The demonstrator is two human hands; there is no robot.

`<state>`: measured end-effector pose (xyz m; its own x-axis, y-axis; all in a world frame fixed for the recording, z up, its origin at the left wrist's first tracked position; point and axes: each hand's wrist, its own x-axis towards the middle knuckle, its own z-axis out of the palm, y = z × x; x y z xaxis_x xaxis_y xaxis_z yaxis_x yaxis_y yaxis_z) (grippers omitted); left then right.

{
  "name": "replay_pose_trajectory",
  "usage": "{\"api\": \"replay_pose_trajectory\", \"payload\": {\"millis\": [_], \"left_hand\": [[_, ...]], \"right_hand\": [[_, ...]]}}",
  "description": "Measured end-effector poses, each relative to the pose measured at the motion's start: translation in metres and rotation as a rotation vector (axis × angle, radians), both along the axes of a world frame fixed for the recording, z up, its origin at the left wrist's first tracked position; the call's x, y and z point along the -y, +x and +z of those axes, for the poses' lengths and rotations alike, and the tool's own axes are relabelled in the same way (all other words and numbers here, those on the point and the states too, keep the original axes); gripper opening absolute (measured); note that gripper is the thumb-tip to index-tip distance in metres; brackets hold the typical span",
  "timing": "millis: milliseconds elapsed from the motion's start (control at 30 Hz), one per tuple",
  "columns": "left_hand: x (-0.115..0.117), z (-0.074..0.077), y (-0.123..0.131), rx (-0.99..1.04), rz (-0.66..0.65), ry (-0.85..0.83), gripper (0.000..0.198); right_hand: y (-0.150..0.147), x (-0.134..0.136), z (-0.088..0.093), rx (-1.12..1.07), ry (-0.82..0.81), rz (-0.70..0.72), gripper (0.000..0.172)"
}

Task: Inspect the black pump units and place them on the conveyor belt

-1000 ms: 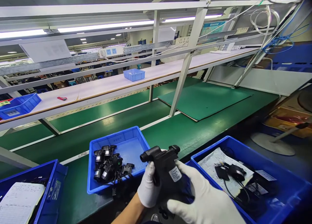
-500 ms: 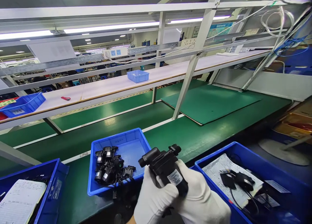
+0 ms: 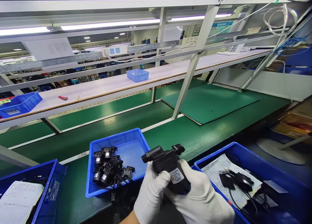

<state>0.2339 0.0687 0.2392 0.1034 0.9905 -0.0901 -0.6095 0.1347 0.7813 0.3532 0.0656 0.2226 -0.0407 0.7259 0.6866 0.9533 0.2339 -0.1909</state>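
Item: black pump (image 3: 168, 165). I am holding it in the air above the near edge of the green bench (image 3: 195, 133), between the middle blue bin (image 3: 117, 138) and the right blue bin (image 3: 214, 151). Its two threaded ports (image 3: 152, 153) are pointing up and away from me, and its white label (image 3: 177, 176) is facing me.

Left hand (image 3: 151, 198): gloved. The fingers are closing round the pump's left side, with the thumb lying beside the label.

Right hand (image 3: 202, 201): gloved. It is cupping the pump from below and from the right, fingers clamped on the housing.

Handling note, as I judge it:
- I am taking the weight in the right palm, so the left fingers are free to steady the pump.
- I am gripping the housing only, leaving the ports and the label uncovered.
- Glove cloth slides on smooth plastic, so I am pressing with the pads rather than the fingertips.
- I am keeping the pump low over the bench, where a slip costs least.

Nearby stock:
- A cluster of small black pumps (image 3: 109, 168) is lying with its wires tangled in the middle blue bin.
- More black parts are sitting on a printed sheet (image 3: 214, 165) in the right blue bin.
- A left blue bin (image 3: 57, 175) is carrying a paper form (image 3: 19, 198)
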Motion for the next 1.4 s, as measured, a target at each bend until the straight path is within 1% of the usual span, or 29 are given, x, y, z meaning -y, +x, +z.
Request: {"api": "replay_pose_trajectory", "payload": {"millis": [100, 167, 233, 300, 400, 467, 533, 633, 700, 800, 900, 1033, 1167, 1233, 1300, 1400], "left_hand": [[-0.003, 0.003, 0.001, 0.036, -0.038, -0.069, 0.057], [-0.006, 0.007, 0.004, 0.067, -0.028, -0.124, 0.057], [-0.009, 0.012, 0.007, 0.111, -0.02, -0.163, 0.051], [-0.013, 0.014, 0.009, 0.127, -0.018, -0.17, 0.042], [-0.017, 0.011, 0.009, 0.073, -0.028, -0.184, 0.033], [-0.017, 0.007, 0.008, -0.008, -0.023, -0.203, 0.037], [-0.014, 0.005, 0.006, -0.073, -0.017, -0.21, 0.047], [-0.008, 0.011, 0.005, -0.068, -0.054, -0.21, 0.062], [-0.004, 0.016, 0.005, -0.057, -0.089, -0.202, 0.064], [0.0, 0.019, 0.007, -0.036, -0.098, -0.182, 0.064], [0.003, 0.015, 0.008, 0.005, -0.098, -0.163, 0.066], [0.006, 0.012, 0.007, -0.073, -0.054, -0.171, 0.06], [0.006, 0.019, 0.007, -0.099, -0.031, -0.144, 0.055], [0.007, 0.02, 0.007, -0.098, -0.025, -0.104, 0.053], [0.007, 0.017, 0.008, -0.09, -0.01, -0.06, 0.053], [0.008, 0.005, 0.01, -0.072, 0.034, -0.023, 0.055]], "right_hand": [[0.001, -0.001, -0.005, -0.021, 0.007, 0.028, 0.044], [0.0, -0.002, -0.009, -0.016, 0.049, 0.027, 0.04], [0.0, -0.003, -0.012, -0.017, 0.122, 0.03, 0.037], [0.0, -0.004, -0.014, -0.038, 0.177, 0.038, 0.036], [0.003, -0.004, -0.014, -0.061, 0.183, 0.041, 0.039], [0.004, -0.004, -0.012, -0.042, 0.178, 0.045, 0.04], [0.005, -0.004, -0.008, -0.018, 0.187, 0.04, 0.039], [0.006, -0.006, -0.001, 0.003, 0.227, 0.01, 0.029], [0.006, -0.006, 0.002, 0.0, 0.242, 0.005, 0.026], [0.007, -0.005, 0.004, 0.001, 0.268, 0.005, 0.03], [0.007, -0.003, 0.002, -0.007, 0.265, -0.01, 0.033], [0.005, 0.0, 0.0, -0.028, 0.246, 0.016, 0.036], [-0.002, 0.001, 0.002, -0.034, 0.257, -0.088, 0.041], [-0.004, 0.002, 0.002, -0.003, 0.276, -0.111, 0.045], [-0.005, 0.004, 0.001, 0.013, 0.289, -0.107, 0.049], [-0.007, 0.007, -0.003, -0.037, 0.243, -0.118, 0.049]]}}
